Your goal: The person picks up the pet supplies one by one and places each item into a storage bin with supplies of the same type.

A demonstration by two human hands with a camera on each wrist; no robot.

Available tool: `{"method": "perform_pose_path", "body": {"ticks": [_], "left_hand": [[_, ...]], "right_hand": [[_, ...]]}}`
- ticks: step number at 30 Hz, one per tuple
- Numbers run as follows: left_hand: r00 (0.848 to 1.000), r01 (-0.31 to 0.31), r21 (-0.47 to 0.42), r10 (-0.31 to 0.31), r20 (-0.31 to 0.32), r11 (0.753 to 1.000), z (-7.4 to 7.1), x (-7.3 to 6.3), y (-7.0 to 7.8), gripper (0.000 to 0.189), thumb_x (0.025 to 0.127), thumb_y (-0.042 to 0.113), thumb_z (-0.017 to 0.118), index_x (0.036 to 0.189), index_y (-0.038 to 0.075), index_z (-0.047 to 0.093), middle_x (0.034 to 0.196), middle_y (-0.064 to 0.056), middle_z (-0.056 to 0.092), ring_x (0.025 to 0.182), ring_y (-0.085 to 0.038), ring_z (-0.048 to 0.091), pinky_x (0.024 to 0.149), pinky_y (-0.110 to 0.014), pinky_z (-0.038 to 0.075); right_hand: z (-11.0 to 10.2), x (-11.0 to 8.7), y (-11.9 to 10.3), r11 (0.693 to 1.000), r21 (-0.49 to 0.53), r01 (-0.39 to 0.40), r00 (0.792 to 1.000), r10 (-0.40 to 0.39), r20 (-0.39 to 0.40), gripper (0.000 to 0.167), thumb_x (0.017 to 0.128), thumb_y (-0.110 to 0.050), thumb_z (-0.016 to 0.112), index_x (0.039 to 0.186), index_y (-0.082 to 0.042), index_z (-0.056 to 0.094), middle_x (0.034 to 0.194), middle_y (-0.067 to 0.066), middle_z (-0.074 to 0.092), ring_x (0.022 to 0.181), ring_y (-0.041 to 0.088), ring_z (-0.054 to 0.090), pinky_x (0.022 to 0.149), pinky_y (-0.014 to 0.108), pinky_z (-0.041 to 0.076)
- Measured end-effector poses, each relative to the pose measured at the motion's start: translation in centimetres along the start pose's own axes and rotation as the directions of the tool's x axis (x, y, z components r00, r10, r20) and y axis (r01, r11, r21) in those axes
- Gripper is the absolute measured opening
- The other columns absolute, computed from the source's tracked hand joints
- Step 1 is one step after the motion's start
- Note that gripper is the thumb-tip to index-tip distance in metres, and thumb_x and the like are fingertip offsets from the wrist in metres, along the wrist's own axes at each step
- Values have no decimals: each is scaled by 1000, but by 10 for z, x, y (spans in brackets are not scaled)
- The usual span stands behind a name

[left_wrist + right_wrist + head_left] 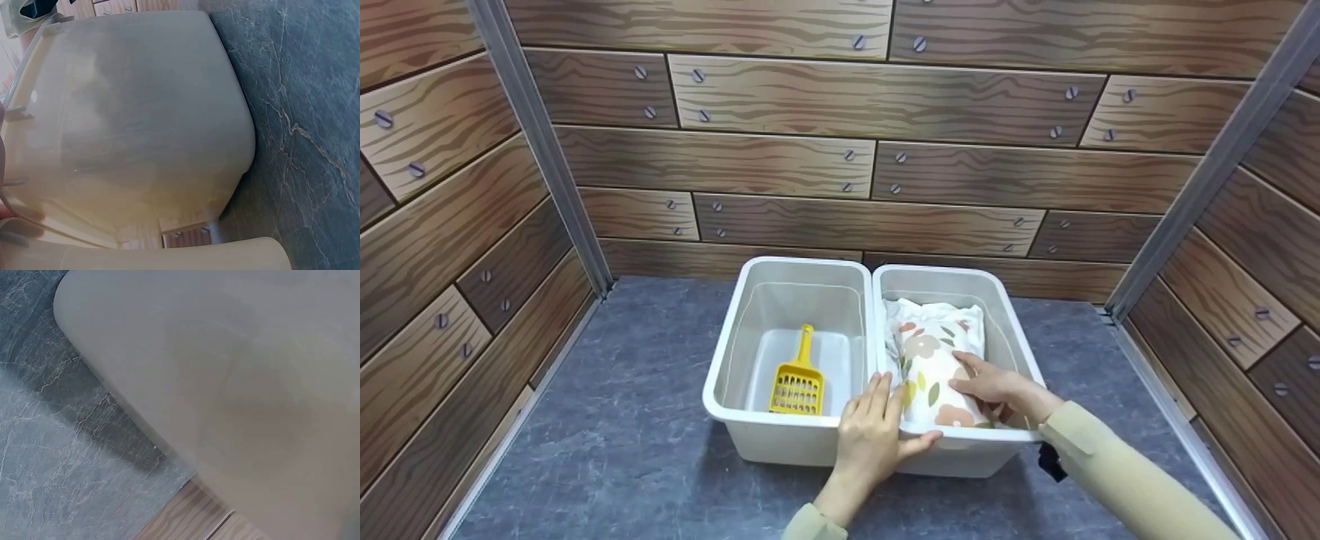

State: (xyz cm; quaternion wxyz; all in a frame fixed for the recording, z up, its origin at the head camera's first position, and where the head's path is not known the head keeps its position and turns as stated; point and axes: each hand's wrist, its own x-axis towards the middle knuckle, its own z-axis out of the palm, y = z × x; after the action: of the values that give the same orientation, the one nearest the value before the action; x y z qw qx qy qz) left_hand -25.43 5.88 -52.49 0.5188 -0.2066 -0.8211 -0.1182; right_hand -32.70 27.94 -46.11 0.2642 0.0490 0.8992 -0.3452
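A folded white cloth bundle with a leaf-and-flower print (934,367) lies in the right-hand pale grey bin (1020,352). My right hand (997,386) reaches over that bin's right side and touches the bundle, thumb and forefinger apart on the fabric; its other fingers are partly hidden. My left hand (870,431) rests on the front rims where the two bins meet, fingers straight and thumb out to the right. In the left-hand bin (727,375) lies a yellow slotted litter scoop (799,382), handle pointing away. The left wrist view is mostly filled by a bin's outer wall (152,107).
The bins stand side by side on a dark grey marbled floor (607,420). Behind them rises a wood-plank patterned wall (840,165), with similar walls left and right. Grey metal posts (562,172) mark the corners. A smooth bin wall (225,382) fills most of the right wrist view.
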Motion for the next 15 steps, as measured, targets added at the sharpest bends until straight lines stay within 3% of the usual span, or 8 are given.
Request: {"method": "perform_pose_path", "body": {"ticks": [11, 15], "left_hand": [[1000, 3, -3, -3, -3, 1000, 0, 0, 0, 77, 68, 79, 63, 103, 11, 73, 111, -13, 71, 103, -25, 68, 75, -31, 53], [1000, 2, -6, -2, 3, 1000, 0, 1, 0, 77, 69, 78, 63, 104, 11, 73, 112, -13, 71, 104, -24, 68, 76, -31, 53]], "right_hand": [[1, -1, 1, 1000, 15, 19, 1000, -19, -7, 70, 100, -32, 53, 157, -18, 15, 60, 4, 46, 48, 13, 42, 45, 27, 39], [-2, -5, 3, 994, 111, 2, 1000, -3, 11, 71, 99, -30, 54, 157, -22, 14, 60, 2, 44, 48, 12, 38, 45, 25, 34]]}}
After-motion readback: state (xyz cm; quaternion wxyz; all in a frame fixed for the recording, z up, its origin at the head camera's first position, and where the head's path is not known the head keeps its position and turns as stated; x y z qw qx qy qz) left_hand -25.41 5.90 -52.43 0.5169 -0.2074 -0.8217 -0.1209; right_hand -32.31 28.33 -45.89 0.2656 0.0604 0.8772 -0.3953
